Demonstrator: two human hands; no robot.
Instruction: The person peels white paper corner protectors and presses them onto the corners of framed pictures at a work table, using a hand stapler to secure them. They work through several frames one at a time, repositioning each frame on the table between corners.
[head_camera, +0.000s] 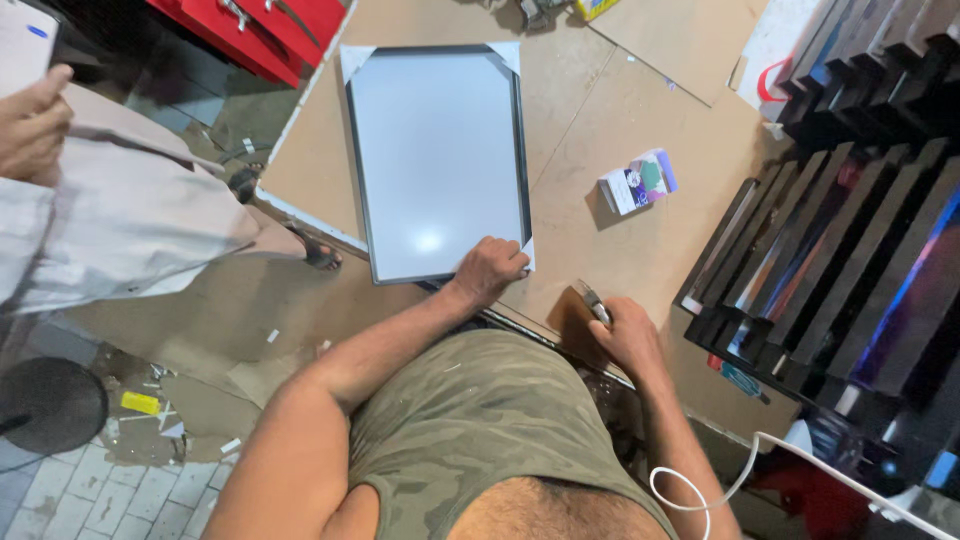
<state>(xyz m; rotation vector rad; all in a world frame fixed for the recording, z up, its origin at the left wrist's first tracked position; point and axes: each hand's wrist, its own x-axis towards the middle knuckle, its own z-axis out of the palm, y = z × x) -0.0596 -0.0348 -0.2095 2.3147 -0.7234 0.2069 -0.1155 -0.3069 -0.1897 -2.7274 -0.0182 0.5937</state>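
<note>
Head view, looking straight down. The picture frame (438, 160) lies flat on the bench (620, 100), dark rim around a pale sheet, its near edge overhanging the bench's front edge slightly. White corner protectors (355, 60) sit on the two far corners and the near right one; the near left corner looks bare (hard to be sure at this angle).

Left hand (488, 270) rests clenched on the frame's near right corner, fingers curled over the rim, pressing it down. Right hand (628, 335) grips a small metal tool (592, 300) just beside the bench edge, the tip pointing toward that same corner but apart from the frame.

My read on progress: the frame looks assembled and mostly cornered, so what remains seems to be work at the near corners.

Room to move: open bench to the right of the frame, with only a small printed box (638, 182) lying well apart. A stack of dark frames (850, 230) crowds the far right. To the left the bench ends close to the frame's edge, and another person's sleeve (130, 220) and raised hand stand there, so little slack on that side.
</note>
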